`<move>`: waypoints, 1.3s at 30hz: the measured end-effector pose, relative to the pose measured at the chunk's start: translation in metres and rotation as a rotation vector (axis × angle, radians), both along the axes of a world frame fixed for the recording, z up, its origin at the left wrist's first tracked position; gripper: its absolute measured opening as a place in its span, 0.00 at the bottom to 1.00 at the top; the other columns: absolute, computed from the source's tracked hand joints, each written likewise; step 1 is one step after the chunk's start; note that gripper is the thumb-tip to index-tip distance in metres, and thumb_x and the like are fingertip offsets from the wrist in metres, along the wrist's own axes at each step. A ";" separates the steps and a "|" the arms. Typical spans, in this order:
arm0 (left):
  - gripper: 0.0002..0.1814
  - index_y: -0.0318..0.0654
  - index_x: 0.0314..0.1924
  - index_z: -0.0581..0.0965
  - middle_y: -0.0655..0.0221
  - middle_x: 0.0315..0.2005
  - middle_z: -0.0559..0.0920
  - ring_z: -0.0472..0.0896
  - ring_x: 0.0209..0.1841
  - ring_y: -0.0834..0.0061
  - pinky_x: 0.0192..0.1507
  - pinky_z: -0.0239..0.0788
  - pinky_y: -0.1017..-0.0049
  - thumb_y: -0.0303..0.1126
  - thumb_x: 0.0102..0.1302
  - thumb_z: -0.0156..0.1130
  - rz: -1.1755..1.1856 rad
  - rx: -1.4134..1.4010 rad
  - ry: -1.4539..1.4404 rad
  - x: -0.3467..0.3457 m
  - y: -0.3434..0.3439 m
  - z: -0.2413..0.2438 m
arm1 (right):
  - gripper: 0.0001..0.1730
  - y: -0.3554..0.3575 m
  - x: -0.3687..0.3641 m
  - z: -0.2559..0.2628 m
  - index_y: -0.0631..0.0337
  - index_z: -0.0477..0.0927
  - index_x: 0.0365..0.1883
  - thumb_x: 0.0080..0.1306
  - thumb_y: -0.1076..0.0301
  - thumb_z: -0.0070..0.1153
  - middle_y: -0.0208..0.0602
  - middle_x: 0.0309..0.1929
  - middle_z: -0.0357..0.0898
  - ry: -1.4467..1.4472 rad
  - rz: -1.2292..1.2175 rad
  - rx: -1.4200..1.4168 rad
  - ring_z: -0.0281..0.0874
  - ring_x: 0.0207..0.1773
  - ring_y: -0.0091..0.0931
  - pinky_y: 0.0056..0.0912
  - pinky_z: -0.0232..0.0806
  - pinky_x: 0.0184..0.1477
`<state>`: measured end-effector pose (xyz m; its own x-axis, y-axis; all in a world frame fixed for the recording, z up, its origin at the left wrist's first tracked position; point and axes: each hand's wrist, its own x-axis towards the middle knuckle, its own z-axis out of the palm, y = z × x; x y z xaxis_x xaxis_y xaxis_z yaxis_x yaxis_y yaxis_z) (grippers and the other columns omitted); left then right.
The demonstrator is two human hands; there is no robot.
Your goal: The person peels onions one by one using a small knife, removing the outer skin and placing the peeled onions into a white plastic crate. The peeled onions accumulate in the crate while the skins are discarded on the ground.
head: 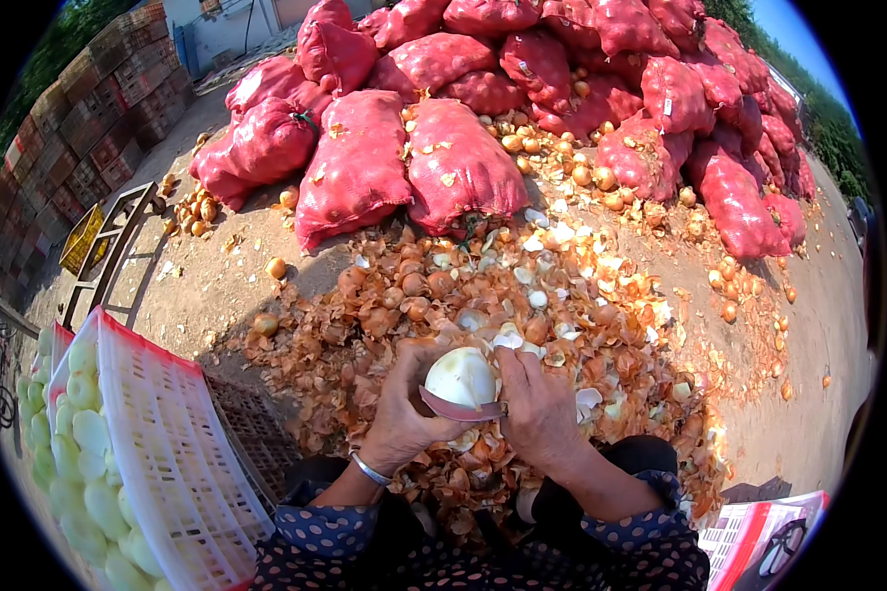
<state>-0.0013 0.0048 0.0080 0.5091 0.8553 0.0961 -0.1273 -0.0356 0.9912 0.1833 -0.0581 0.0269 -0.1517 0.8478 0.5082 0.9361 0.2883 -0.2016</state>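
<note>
My left hand [399,414] is closed around a partly peeled onion [462,375], whose bare white side faces up. A reddish-brown piece, perhaps onion skin or a blade, runs along its lower edge; I cannot tell which. My right hand [536,406] is at the onion's right side, fingers curled by the end of that piece; whether a knife is in it is hidden. Both hands are over a wide heap of onion skins [340,369] on the ground, with unpeeled onions [414,284] among them. A white plastic crate [170,428] with peeled onions [92,473] stands at my left.
Red mesh sacks of onions [466,159] are piled ahead. A metal frame [100,255] and a yellow crate [81,240] lie at the left, before stacked crates [89,111]. A white and red container [761,543] is at the lower right.
</note>
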 end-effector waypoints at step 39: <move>0.52 0.33 0.66 0.62 0.59 0.59 0.74 0.77 0.62 0.65 0.63 0.74 0.61 0.45 0.48 0.83 -0.205 -0.480 -0.526 -0.020 -0.025 0.012 | 0.24 0.010 0.034 -0.018 0.64 0.76 0.55 0.58 0.76 0.59 0.41 0.37 0.77 0.292 -0.188 -0.286 0.81 0.31 0.41 0.40 0.73 0.32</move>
<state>-0.0208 -0.0200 0.0200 0.6528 0.7574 0.0109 -0.5473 0.4616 0.6982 0.2169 -0.0486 0.0090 0.1333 0.9597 0.2476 0.8588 0.0128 -0.5122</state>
